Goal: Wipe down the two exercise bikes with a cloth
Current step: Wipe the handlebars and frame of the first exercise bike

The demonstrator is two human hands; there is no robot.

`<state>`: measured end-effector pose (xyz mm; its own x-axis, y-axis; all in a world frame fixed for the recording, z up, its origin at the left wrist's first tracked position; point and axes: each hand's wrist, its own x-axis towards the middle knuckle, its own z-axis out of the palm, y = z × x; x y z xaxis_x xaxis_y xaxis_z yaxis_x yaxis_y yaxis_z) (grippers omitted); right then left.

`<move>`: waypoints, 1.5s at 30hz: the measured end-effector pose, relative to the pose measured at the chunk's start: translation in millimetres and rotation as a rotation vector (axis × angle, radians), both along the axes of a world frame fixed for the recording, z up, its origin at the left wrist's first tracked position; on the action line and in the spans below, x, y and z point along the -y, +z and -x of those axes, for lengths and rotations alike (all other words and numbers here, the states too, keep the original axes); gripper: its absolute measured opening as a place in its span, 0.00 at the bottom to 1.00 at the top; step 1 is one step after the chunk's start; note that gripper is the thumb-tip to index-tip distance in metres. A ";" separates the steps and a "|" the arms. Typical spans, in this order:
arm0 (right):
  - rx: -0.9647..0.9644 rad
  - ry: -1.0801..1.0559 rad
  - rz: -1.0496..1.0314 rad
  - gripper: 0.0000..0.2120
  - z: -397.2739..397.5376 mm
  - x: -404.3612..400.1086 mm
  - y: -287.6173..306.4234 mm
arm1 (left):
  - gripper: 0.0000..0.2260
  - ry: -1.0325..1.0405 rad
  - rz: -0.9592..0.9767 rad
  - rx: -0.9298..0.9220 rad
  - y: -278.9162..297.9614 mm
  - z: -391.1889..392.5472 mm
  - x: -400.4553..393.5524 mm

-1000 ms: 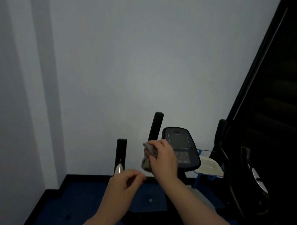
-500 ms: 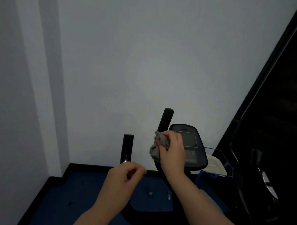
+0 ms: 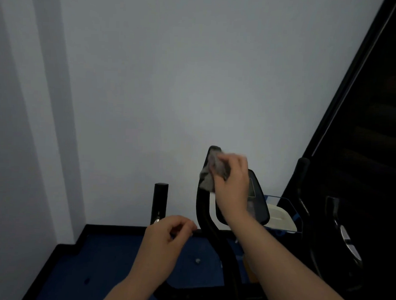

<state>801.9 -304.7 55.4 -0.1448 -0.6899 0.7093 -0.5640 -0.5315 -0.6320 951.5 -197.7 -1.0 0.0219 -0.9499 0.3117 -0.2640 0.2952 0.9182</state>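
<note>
Hands first, nearest the camera: left hand (image 3: 167, 236) low in the centre, fingers loosely curled, nothing in it, hovering just beside the short left grip post (image 3: 160, 202) but apart from it as far as I can tell. Right hand (image 3: 230, 184) higher up, fingers bunched round the cloth (image 3: 208, 176), pressing it against the top of the tall black handlebar (image 3: 203, 217).

Cloth: grey, small, crumpled, soft and limp, hangs in folds below the fingers. Probably light and easy to wad; best held bunched in the palm so a loose tail wraps the bar. It should slide fine on a smooth tube, may drag on a foam or rubber grip.

Bike (image 3: 228, 274): black tubular frame, curved bar, rounded grip ends, matte look. Stiff and heavy by the look of it, should not shift under wiping pressure. Post has a shiny metal bit low down.

Console (image 3: 258, 196) just behind the right hand, dark rounded plastic panel with a flat screen, partly hidden by the wrist. Likely the fragile part, light pressure only.

Further right, a second dark machine (image 3: 337, 233) with curved bars and a glossy silver patch; too dim to tell details. A white tray-like thing (image 3: 280, 217) sits between them. Blue floor (image 3: 103, 258), black skirting, plain pale wall (image 3: 195, 82) behind.
</note>
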 end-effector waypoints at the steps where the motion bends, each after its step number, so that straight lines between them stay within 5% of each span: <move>1: -0.033 0.003 -0.023 0.10 1.9 -4.6 -10.4 | 0.10 0.006 0.012 0.010 0.4 -1.2 0.7; 7: 0.075 0.030 0.073 0.13 -9.1 5.6 22.3 | 0.09 0.054 0.004 -0.025 0.3 -5.2 4.4; 13: -0.215 0.147 -0.157 0.09 7.2 -16.7 -18.7 | 0.09 0.036 0.003 -0.006 0.7 -4.2 4.9; 18: -0.132 0.121 -0.104 0.08 5.8 -6.3 -0.2 | 0.10 0.040 -0.010 -0.033 -5.7 0.7 -6.2; 26: -0.416 0.328 -0.397 0.10 26.9 -14.4 3.8 | 0.09 0.031 -0.024 -0.037 -15.0 0.8 -22.7; 32: -0.318 0.290 -0.382 0.09 8.9 -43.1 -21.0 | 0.08 0.018 -0.036 -0.022 -16.2 3.7 -40.6; 36: -0.522 0.483 -0.547 0.12 45.1 -58.3 -6.1 | 0.08 -0.018 -0.045 -0.013 -21.2 7.3 -59.1; 42: -0.290 0.275 -0.433 0.10 16.9 -74.3 -23.5 | 0.08 -0.081 -0.146 -0.005 -29.9 31.2 -84.5; 45: -0.432 0.294 -0.403 0.09 34.1 -97.0 -43.6 | 0.08 -0.100 -0.168 0.063 -33.1 37.6 -90.2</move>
<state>767.8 -207.7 11.8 0.3301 -0.8810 0.3390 -0.6786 -0.4711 -0.5635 913.9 -107.5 -34.1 -0.0899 -0.9852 0.1460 -0.2997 0.1666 0.9394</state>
